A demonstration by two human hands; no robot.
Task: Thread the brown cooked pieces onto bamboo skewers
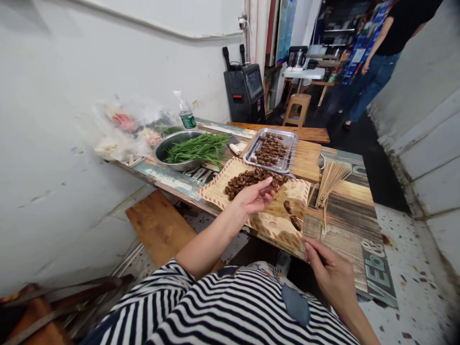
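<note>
A sheet of patterned paper [268, 225] lies at the near table edge, with a heap of dark brown pieces [242, 182] on it. Over the heap's right side, my left hand [257, 195] has thumb and fingers closed on a brown piece [275, 183]. A thin stick [281, 195] shows just below that piece. Two more brown pieces, one of them [296, 222] lower, rest on the paper's right part. My right hand [323, 263] is closed in a pinch beside the paper's lower right corner; what it grips is too small to make out.
Behind the paper are a metal tray of skewers [293, 139], a bowl of green vegetables [168, 165] and a bottle [187, 115]. Bare sticks [331, 179] lie right. A speaker [246, 91] and stool [297, 108] stand behind; a person [383, 67] is at the upper right.
</note>
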